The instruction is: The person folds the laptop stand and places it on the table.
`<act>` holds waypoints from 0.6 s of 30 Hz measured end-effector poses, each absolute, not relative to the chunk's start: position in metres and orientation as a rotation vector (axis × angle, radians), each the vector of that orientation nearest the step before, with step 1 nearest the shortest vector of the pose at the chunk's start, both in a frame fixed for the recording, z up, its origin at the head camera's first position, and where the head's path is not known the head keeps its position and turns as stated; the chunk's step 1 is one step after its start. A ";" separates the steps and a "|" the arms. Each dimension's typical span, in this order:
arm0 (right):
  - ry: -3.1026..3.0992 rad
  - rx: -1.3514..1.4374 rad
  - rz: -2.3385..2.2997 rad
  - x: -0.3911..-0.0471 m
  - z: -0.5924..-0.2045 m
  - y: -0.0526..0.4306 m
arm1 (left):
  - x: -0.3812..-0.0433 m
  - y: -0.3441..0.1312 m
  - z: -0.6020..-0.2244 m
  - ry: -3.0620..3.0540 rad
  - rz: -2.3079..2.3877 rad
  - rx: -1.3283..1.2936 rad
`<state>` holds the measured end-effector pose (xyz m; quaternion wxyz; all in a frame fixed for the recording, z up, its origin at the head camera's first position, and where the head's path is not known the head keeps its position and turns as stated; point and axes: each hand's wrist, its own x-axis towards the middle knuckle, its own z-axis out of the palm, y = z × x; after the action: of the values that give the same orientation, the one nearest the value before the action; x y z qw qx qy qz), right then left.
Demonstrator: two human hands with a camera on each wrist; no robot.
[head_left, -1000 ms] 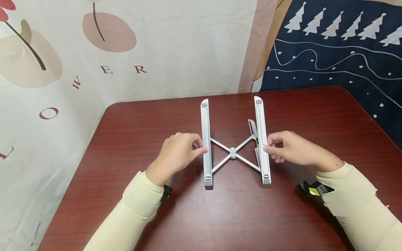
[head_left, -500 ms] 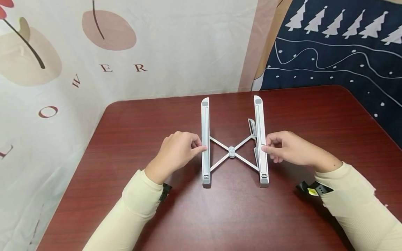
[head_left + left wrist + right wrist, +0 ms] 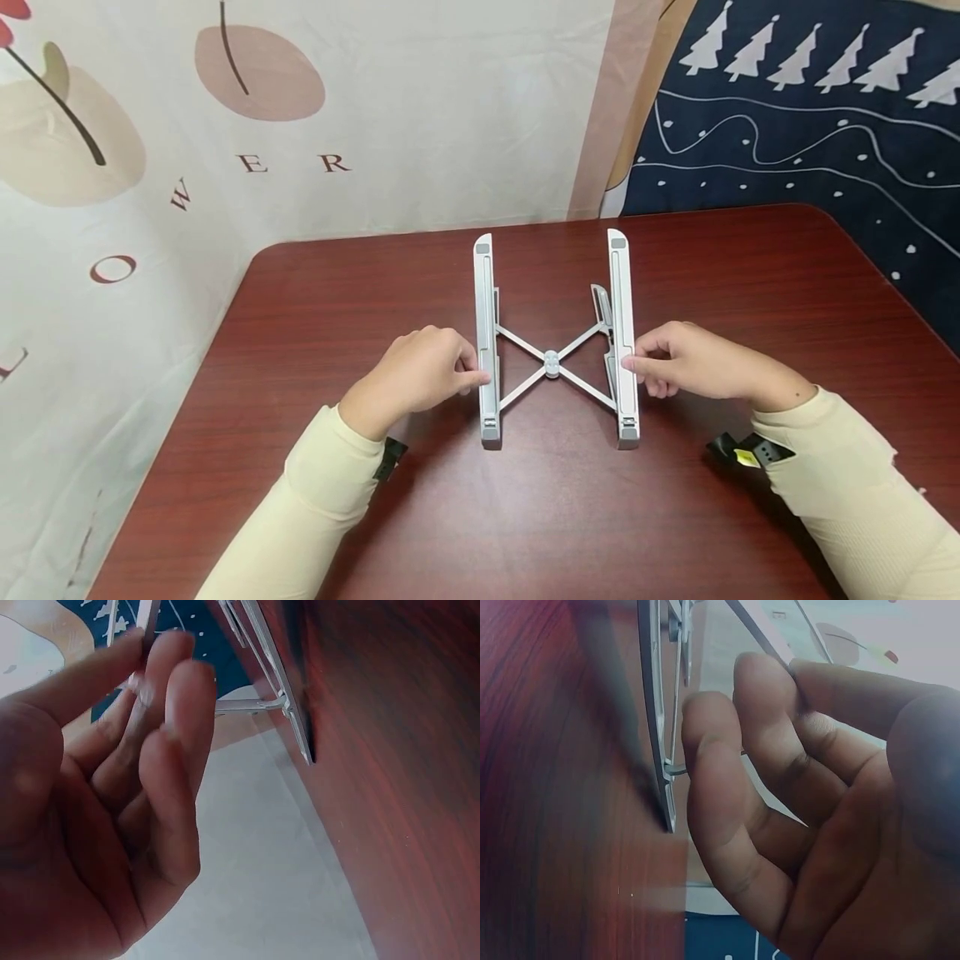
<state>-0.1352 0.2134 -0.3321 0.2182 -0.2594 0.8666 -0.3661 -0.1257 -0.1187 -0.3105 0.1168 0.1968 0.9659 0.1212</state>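
A silver folding laptop stand [image 3: 552,364] stands on the table, its two long rails joined by an X of thin bars with a round hub. My left hand [image 3: 423,367] pinches the left rail [image 3: 486,333] between thumb and fingers, nearer its front half. On the opposite side, my right hand [image 3: 697,362] pinches the right rail [image 3: 622,308] at about the same height. In the left wrist view a lower bar [image 3: 300,735] of the stand rests along the table beside the curled fingers. The right wrist view shows another lower bar [image 3: 654,705] at the tabletop.
The reddish-brown wooden table [image 3: 562,517] has rounded back corners. Behind and to the left hangs a pale printed cloth [image 3: 450,108]; a navy cloth with white trees [image 3: 780,150] hangs at the back right. Dark straps [image 3: 772,450] sit on both wrists.
The left rail has shifted slightly left, and a lower bar now shows beside it. My left hand has moved a little toward me with it. The right hand has dipped slightly, keeping its pinch.
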 end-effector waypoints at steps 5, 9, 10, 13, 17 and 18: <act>2.332 -0.726 -0.991 -0.134 -0.334 0.214 | -0.128 -0.122 -0.314 2.677 0.411 0.621; 2.289 -0.728 -0.974 -0.133 -0.337 0.215 | -0.134 -0.127 -0.320 2.509 0.558 0.648; 2.278 -0.727 -0.975 -0.133 -0.338 0.215 | -0.136 -0.128 -0.322 2.466 0.600 0.645; 2.222 -0.701 -0.984 -0.133 -0.339 0.215 | -0.140 -0.130 -0.326 2.350 0.722 0.615; 2.161 -0.658 -0.995 -0.133 -0.339 0.215 | -0.144 -0.132 -0.332 2.262 0.804 0.596; 2.155 -0.659 -1.000 -0.133 -0.340 0.215 | -0.144 -0.132 -0.333 2.251 0.814 0.600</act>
<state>-0.1332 0.2145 -0.3395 0.3317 -0.2522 0.8245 -0.3828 -0.1444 -0.1322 -0.3327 0.3307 0.2296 0.8608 0.3113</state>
